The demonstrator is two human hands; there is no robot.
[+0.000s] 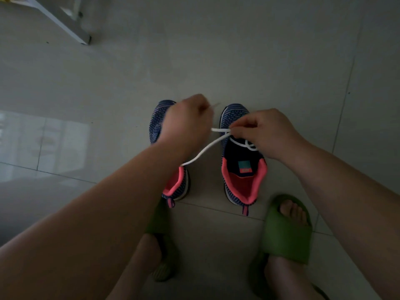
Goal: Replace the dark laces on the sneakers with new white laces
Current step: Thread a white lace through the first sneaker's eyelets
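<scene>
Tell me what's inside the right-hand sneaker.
Inside the blue knit sneaker: coral-pink lining, a dark insole with a teal label. The toe end is hidden under the tongue, white lace and right hand.

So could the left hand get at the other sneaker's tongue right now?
Probably yes: the left hand hovers right above the left sneaker, nothing between, but it is pinching the white lace and would need to let go.

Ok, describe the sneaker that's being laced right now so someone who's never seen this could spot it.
On the tiled floor, two blue knit sneakers with coral linings stand side by side ahead of the green slippers. It is the right-hand sneaker: a white lace crosses its tongue, pulled by both hands.
</scene>
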